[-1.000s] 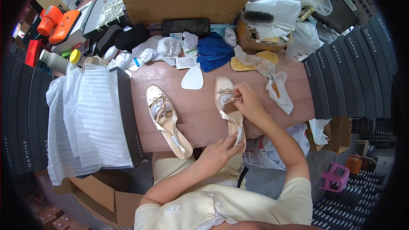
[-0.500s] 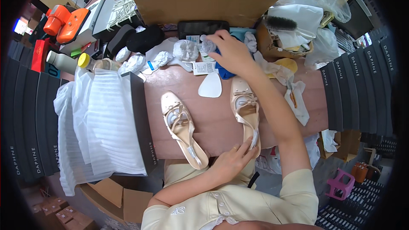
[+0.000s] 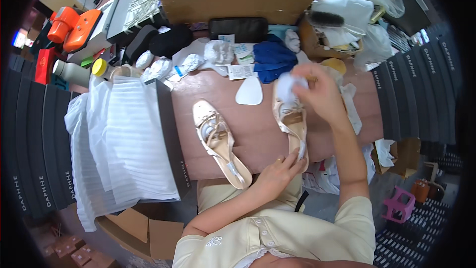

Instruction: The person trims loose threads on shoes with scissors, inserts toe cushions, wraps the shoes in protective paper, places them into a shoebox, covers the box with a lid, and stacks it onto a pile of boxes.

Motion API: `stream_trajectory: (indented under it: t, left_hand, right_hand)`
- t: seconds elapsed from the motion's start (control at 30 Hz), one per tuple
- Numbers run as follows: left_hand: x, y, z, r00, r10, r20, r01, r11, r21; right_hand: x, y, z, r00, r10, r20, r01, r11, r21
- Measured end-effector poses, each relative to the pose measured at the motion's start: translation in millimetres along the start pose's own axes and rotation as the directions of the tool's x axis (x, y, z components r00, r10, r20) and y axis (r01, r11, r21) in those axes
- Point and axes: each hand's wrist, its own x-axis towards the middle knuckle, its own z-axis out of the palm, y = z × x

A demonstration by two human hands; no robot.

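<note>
Two cream slingback shoes lie toe-away on the pinkish tabletop. My left hand grips the heel end of the right-hand shoe, its fingers at the back strap. Over that shoe's toe, my right hand pinches a white wad of paper, blurred by motion; it hides most of the toe. To the left, untouched, is the other shoe, with pale stuffing inside its front. A white rounded insert rests flat beyond the shoes, between them.
An open shoe box with white foam wrap stands at left. Crumpled paper balls, a blue cloth and a black case line the back. Dark shoe boxes are stacked at right, near a cluttered carton.
My right hand has come back from the far pile with a white paper wad, now over the right-hand shoe's toe. The blue cloth is uncovered. My left hand stays at the heel.
</note>
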Motion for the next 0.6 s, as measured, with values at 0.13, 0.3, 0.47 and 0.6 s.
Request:
stream_trajectory:
  t: [0.13,0.3,0.47,0.6]
  left_hand:
    - [4,2,8,0.997,0.011,-0.078,-0.013,1.0,-0.019]
    - [4,2,16,0.992,0.025,-0.123,-0.025,1.0,0.003]
    - [5,5,20,0.988,0.002,-0.156,-0.004,1.0,-0.013]
    - [7,8,20,0.98,0.015,-0.2,-0.014,1.0,0.004]
  right_hand:
    - [-88,8,-25,0.894,0.437,0.096,-0.435,0.899,-0.04]
    - [-96,38,13,0.873,0.434,-0.221,-0.469,0.871,-0.144]
    - [-95,27,10,0.993,-0.071,-0.092,-0.036,0.564,-0.825]
    - [-93,36,-1,0.99,-0.143,0.008,0.097,0.627,-0.773]
